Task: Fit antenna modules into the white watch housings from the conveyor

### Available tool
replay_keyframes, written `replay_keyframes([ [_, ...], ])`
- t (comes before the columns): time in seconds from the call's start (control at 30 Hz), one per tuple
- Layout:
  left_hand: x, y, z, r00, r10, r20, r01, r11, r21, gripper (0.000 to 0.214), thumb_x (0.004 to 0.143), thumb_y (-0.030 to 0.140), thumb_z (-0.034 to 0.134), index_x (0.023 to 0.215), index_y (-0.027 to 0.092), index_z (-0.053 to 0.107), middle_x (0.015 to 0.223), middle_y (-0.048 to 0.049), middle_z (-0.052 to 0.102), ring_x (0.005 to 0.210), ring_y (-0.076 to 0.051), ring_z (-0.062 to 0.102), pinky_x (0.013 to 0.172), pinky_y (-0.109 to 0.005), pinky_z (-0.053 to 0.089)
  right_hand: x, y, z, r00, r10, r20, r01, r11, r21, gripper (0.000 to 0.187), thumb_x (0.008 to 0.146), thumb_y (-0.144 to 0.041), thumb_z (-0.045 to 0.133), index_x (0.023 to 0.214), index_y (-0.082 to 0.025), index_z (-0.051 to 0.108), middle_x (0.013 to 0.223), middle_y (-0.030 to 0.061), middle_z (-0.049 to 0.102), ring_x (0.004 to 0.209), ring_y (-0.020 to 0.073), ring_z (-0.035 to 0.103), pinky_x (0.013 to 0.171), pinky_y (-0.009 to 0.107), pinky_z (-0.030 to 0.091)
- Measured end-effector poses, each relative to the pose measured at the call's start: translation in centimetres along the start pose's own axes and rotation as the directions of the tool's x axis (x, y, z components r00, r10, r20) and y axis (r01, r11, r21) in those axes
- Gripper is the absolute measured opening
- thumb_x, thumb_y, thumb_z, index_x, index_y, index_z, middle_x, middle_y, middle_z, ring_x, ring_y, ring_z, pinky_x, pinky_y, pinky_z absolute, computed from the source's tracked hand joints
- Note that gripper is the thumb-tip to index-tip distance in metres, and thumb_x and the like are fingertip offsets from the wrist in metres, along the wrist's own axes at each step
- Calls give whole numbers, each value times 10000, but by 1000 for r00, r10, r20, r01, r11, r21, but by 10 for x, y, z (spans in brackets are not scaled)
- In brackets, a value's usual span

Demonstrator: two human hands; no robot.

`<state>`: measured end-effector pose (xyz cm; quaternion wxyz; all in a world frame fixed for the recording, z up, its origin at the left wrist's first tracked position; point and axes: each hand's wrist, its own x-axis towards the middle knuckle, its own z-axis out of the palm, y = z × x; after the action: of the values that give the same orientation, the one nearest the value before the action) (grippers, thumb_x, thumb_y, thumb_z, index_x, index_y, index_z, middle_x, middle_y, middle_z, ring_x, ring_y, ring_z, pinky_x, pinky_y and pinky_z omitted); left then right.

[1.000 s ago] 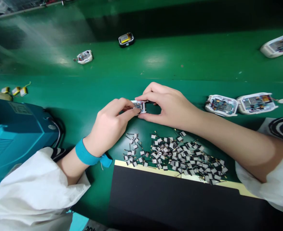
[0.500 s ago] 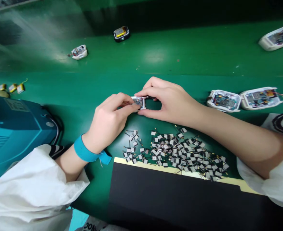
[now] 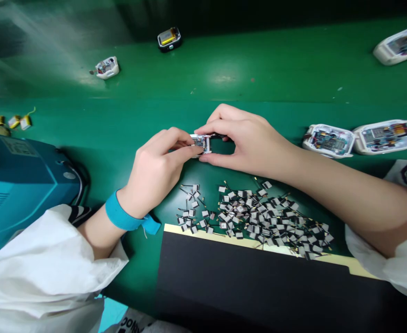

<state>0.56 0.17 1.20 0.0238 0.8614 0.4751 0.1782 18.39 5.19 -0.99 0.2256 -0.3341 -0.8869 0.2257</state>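
Note:
Between my two hands is a small white watch case (image 3: 205,144) with its circuit board facing up. My left hand (image 3: 161,162), with a blue band at the wrist, grips the case from the left, its thumb lying over the board. From the right, my right hand (image 3: 245,138) pinches the same case, thumb on the near edge and fingers on the far edge. Something dark and thin shows beside the right fingers; its kind is hidden. Just below the hands lies a heap of small square parts with short black leads (image 3: 265,217).
Two open white watch cases (image 3: 330,140) sit right of my right hand, another (image 3: 397,45) beyond. Farther back are a black case with a battery (image 3: 169,39) and a small white case (image 3: 107,68). A blue machine (image 3: 26,171) and several batteries (image 3: 14,122) stand left; a black sheet (image 3: 252,282) lies in front.
The view has shifted slightly, so the far cases appear higher. Both hands keep their hold on the watch case, with barely any change in the fingers.

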Motion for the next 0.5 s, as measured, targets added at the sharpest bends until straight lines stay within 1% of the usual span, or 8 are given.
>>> replay_keyframes([
  [0.17, 0, 0, 0, 1000, 5, -12, -5, 1000, -4, 223, 851, 196, 411, 878, 208, 631, 899, -13, 584, 782, -111, 560, 710, -240, 464, 0, 2, 1, 999, -30, -33, 30, 1000, 6, 322, 733, -400, 545, 963, -179, 585, 904, 16, 520, 803, 146, 528, 661, 257, 388],
  [0.37, 1, 1, -1, 1000, -15, 4, 15, 1000, -10, 232, 857, 207, 399, 873, 211, 631, 899, -11, 582, 774, -111, 557, 709, -246, 465, 0, 1, 0, 1000, 2, -6, -2, 1000, -9, 345, 718, -406, 564, 981, -183, 581, 912, 20, 521, 820, 156, 531, 664, 263, 397],
  [0.5, 1, 1, -1, 1000, -7, 12, 7, 1000, -1, 227, 859, 215, 400, 889, 209, 625, 905, -11, 577, 779, -115, 549, 719, -255, 457, 0, 2, 2, 1000, -8, -16, 8, 1000, -6, 335, 718, -412, 564, 968, -188, 581, 905, 17, 519, 813, 156, 532, 660, 266, 403],
])
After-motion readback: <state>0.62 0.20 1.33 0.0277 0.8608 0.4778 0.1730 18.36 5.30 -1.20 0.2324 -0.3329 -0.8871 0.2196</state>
